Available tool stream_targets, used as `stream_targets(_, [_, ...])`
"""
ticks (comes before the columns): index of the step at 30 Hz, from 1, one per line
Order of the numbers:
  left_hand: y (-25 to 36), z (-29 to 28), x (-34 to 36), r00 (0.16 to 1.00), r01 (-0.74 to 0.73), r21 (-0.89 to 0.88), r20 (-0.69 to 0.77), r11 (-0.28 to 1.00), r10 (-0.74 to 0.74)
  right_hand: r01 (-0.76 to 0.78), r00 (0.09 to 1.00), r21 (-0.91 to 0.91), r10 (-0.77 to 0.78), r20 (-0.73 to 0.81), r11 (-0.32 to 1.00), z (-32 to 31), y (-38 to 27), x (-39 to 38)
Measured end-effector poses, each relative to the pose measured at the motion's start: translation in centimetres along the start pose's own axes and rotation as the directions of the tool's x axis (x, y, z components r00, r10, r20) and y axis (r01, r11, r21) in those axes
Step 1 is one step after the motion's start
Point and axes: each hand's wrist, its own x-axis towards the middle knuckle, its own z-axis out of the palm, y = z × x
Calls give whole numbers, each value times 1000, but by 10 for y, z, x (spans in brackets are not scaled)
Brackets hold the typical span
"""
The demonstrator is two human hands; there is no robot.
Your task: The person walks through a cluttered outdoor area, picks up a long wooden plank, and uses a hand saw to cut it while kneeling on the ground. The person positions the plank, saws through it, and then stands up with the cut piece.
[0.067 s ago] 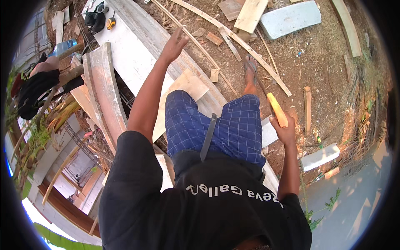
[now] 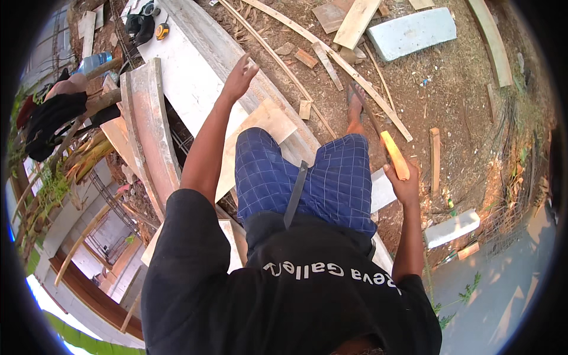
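Observation:
My left hand (image 2: 239, 77) is raised with its fingers spread and holds nothing; it hovers over a long white board (image 2: 183, 83) on a rough wooden bench. My right hand (image 2: 405, 186) hangs at my side, closed around the yellow handle of a long tool (image 2: 393, 155). The tool's dark shaft points away toward my foot (image 2: 355, 112). A small pale plywood piece (image 2: 269, 121) lies by my knee, in front of my blue checked shorts (image 2: 331, 177).
A yellow tape measure (image 2: 161, 31) and dark gloves (image 2: 141, 25) lie at the board's far end. Long wooden strips (image 2: 331, 56), offcuts and a pale blue slab (image 2: 411, 32) lie on the dirt. A white block (image 2: 452, 228) sits at the right, a plastic bottle (image 2: 94, 59) at the left.
My left hand has dropped slightly and moved a little toward me. My right hand with the tool has barely moved.

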Motion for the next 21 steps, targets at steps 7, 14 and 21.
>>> stream_targets(7, [-259, -71, -271, 832, 554, 379, -297, 742, -469, 135, 980, 20, -130, -148, 991, -20, -1, -13])
stream_targets(14, [-371, -98, -370, 725, 686, 471, -377, 555, -576, 97, 969, 7, -92, -227, 995, -48, 27, -86])
stream_targets(21, [-294, -75, -331, 744, 660, 508, -339, 554, -576, 112, 921, 81, -73, -384, 990, -38, 63, -180])
